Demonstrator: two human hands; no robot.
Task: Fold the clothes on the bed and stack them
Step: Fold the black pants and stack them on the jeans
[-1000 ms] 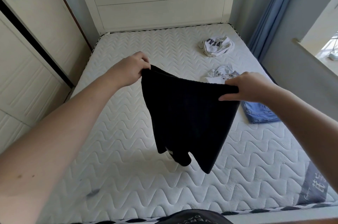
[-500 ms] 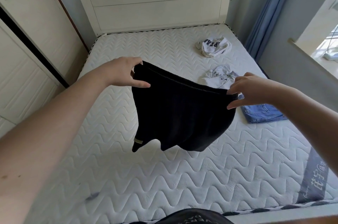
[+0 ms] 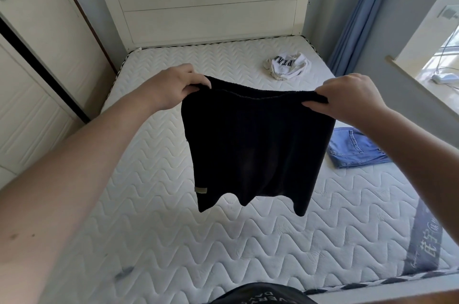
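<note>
The black shorts point(image 3: 255, 144) hang in the air above the middle of the bed point(image 3: 154, 216), held up by the waistband and clear of the mattress; the left hand point(image 3: 173, 87) grips one end of the band with its fingers curled over the cloth, and the right hand point(image 3: 352, 97) pinches the other end between thumb and fingers, so the band is stretched nearly level between them; the two legs dangle free below, with a small pale tag showing near the hem on the left side. As to progress, the work looks only partly done; a pair of blue jeans point(image 3: 355, 149) lies folded flat near the right edge of the bed, which I take to be the start of the stack; a white garment with dark lettering point(image 3: 288, 65) sits crumpled near the headboard point(image 3: 206, 3), well apart from the jeans and not yet folded; whether anything more lies behind the shorts cannot be told, since they block that part of the mattress. The shorts themselves are spread but unfolded; what remains, by my judgement, is to lay them down, fold them, set them on the jeans, then deal with the white piece.
</note>
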